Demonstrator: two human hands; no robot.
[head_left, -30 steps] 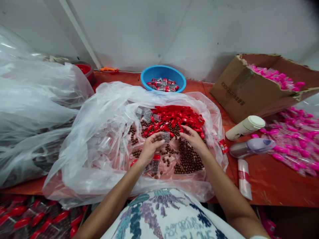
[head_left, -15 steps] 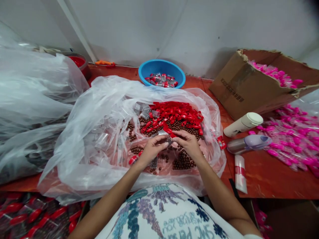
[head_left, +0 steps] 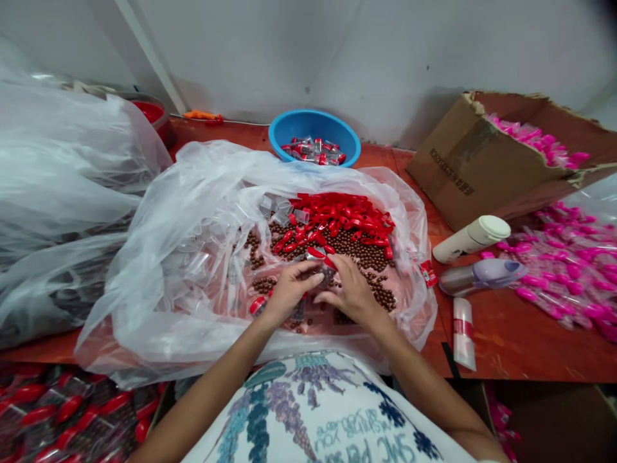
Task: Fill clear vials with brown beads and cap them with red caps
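Note:
My left hand (head_left: pixel 290 289) is closed round a small clear plastic container (head_left: pixel 326 275) with dark contents, held over the work heap. A red piece (head_left: pixel 317 253) shows at its upper end; whether it is fixed on cannot be told. My right hand (head_left: pixel 351 288) is at the container's right side, fingertips near its top and thumb spread away below. Beneath the hands lie brown beads (head_left: pixel 359 256), loose on a plastic sheet. Just beyond them is a heap of red caps (head_left: pixel 349 215). Empty clear containers (head_left: pixel 195 260) lie to the left.
Crumpled plastic sheeting (head_left: pixel 159 257) rings the heap. A blue basin (head_left: pixel 314 118) of red-capped containers stands behind. On the right are a cardboard box (head_left: pixel 467 173), a white flask (head_left: pixel 470 238), a steel bottle (head_left: pixel 465 278), a clear tube (head_left: pixel 463 334) and pink-capped items (head_left: pixel 563 276).
My right thumb has come away from the container and spread downward, and the right hand has turned more upright. My left hand still holds the container, shifted slightly left.

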